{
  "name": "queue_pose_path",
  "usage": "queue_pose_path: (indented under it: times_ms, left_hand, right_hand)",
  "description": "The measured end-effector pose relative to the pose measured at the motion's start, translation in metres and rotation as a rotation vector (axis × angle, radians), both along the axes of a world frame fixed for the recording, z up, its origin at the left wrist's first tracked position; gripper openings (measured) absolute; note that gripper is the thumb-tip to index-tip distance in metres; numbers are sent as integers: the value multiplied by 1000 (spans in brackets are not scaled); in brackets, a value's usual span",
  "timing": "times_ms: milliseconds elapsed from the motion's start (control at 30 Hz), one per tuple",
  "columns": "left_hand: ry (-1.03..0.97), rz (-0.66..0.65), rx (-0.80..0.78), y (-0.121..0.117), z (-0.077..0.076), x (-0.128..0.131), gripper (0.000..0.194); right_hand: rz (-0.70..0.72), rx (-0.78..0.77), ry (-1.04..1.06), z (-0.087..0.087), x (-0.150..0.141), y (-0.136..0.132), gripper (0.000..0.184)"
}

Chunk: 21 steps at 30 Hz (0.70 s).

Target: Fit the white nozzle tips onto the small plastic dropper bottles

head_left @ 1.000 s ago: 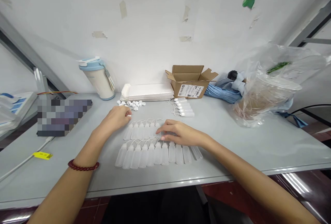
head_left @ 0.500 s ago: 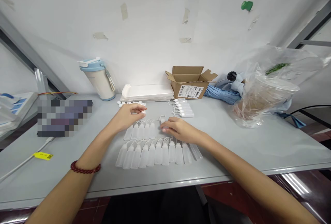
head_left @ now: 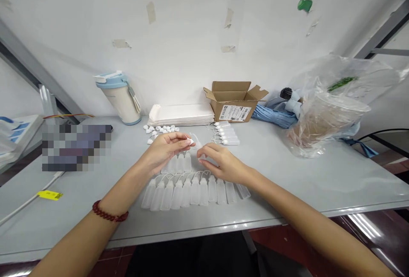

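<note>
My left hand (head_left: 164, 151) pinches a small white cap (head_left: 191, 142) between thumb and fingertips. Just to its right, my right hand (head_left: 223, 163) is closed around a small translucent squeeze bottle (head_left: 198, 145), mostly hidden by the fingers. The cap is close to the bottle's top; whether they touch I cannot tell. Below both hands lies a front row of uncapped bottles (head_left: 186, 194) with thin loops at their necks. A shorter row of bottles (head_left: 181, 164) is partly covered by my left hand. Loose white caps (head_left: 166, 129) lie behind that hand. Several capped bottles (head_left: 227, 134) lie farther back.
Along the wall stand a tumbler (head_left: 119, 102), a stack of white packets (head_left: 183, 115) and an open cardboard box (head_left: 233, 106). To the right are a blue folded umbrella (head_left: 275, 116) and a bagged container (head_left: 329, 119). A blurred-out device (head_left: 76, 147) with a cable lies left.
My left hand has moved right from the loose caps, carrying one cap toward my right hand. My right hand has raised the bottle slightly, tilting its top toward the cap.
</note>
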<state>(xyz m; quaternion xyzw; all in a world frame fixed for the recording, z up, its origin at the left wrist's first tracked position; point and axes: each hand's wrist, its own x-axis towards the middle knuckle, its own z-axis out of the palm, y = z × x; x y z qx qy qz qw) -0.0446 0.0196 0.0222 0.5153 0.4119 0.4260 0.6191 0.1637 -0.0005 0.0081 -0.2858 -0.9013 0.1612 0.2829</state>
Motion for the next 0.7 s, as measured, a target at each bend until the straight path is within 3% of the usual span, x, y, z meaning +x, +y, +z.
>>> queue_pose_path:
  times_ms: [433,700]
  left_hand:
    - [76,-33,23,-5,1,4,23]
    - [154,-50,104,-3,2,2,21]
  right_hand:
    - [52,-88,15,2,0,-3,16]
    - [-76,-277,152,7,3,1,10]
